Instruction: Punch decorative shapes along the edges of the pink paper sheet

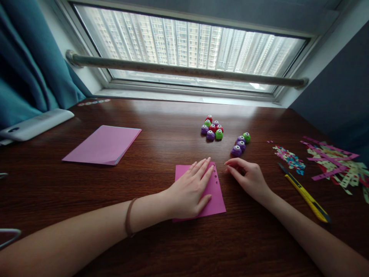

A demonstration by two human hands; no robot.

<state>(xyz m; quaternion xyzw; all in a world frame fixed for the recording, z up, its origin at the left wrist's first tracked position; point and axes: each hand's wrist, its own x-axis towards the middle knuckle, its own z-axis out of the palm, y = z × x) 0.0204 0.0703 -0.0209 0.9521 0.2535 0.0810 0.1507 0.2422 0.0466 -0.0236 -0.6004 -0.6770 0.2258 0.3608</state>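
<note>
My left hand lies flat on a bright pink sheet of paper, fingers stretched toward its far right corner. Small shaped holes run down the sheet's right edge. Just right of that edge, my right hand hovers low or rests on the table, thumb and index finger drawn together in a pinch. Whatever is between those fingertips is too small to make out. Beyond it stands a short row of purple craft punches with a green craft punch at its far end.
More craft punches cluster farther back. On the right lie a yellow utility knife, loose confetti and a heap of punched paper strips. A stack of pink paper and a white device are on the left.
</note>
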